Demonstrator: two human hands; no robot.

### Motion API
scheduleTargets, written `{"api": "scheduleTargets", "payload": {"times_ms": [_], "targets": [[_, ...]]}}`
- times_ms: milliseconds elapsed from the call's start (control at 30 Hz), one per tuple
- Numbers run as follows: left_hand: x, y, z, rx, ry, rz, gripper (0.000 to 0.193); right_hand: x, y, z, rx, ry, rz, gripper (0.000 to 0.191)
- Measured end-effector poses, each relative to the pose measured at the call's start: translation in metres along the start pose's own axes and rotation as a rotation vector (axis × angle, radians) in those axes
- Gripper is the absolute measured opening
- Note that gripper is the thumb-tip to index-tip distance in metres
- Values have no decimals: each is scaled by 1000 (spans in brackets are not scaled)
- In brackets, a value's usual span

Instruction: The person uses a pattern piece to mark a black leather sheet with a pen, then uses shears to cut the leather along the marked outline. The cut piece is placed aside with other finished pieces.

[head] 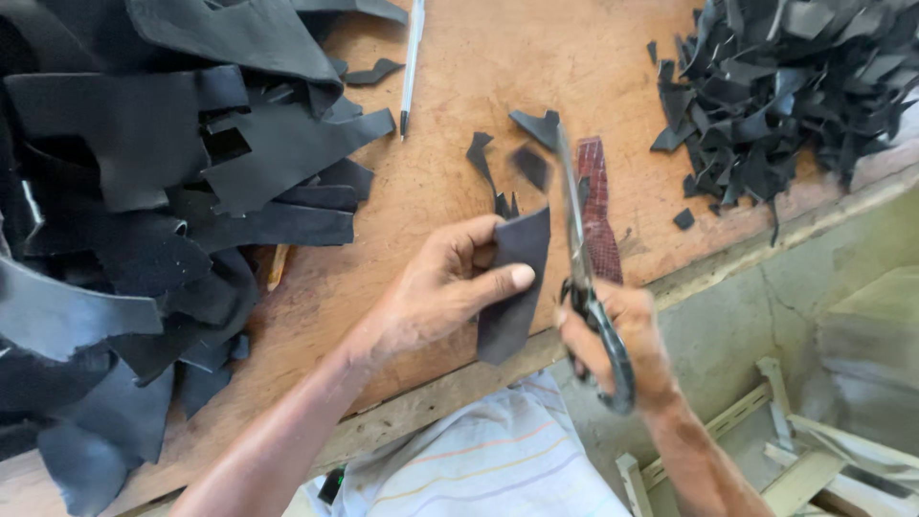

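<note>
Head view, looking down on a workbench.

Left hand: closed in a pinch on a dark leather piece; thumb laid across the near face, fingers curled behind the left edge. Piece held roughly upright above the near edge of the wooden table, long side running near to far, lower end hanging free below the thumb.

Right hand: clenched through the black loops of a pair of scissors. Blades pointing far, lying just beside the right edge of the held piece, seemingly touching it; blades close together, exact gap not discernible. Small dark offcut blurred, just left of the blades, beyond the held piece.

Under and right of the blades: strip of reddish textured material, flat on the table.

Far of the hands: several loose black scraps, including one at the blade tips.

Left side: large heap of black leather sheets, covering the table from near to far.

Far right corner: pile of small black trimmings, well apart from both hands.

Far centre: white pen, lying near to far beside the heap.

Near centre: striped light shirt, below the table edge.

Near right, off the table: pale wooden slats.
</note>
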State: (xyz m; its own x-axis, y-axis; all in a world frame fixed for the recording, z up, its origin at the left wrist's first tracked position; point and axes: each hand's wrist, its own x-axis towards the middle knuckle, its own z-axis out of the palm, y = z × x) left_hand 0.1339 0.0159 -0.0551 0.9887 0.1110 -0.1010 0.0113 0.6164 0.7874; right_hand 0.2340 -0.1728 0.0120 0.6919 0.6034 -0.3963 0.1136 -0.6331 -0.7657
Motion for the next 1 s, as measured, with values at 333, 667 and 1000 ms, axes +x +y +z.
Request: {"api": "scheduleTargets", "payload": {"times_ms": [333, 667, 1000], "targets": [[-33, 74, -7, 1130, 237, -114, 34, 64, -14, -6, -756, 237, -331, 61], [-80, 50, 9, 1359, 426, 201, 54, 89, -1, -42, -719, 246, -393, 51], [-91, 23, -6, 1408, 423, 180, 59, 38, 8, 14, -484, -154, -763, 54]]}}
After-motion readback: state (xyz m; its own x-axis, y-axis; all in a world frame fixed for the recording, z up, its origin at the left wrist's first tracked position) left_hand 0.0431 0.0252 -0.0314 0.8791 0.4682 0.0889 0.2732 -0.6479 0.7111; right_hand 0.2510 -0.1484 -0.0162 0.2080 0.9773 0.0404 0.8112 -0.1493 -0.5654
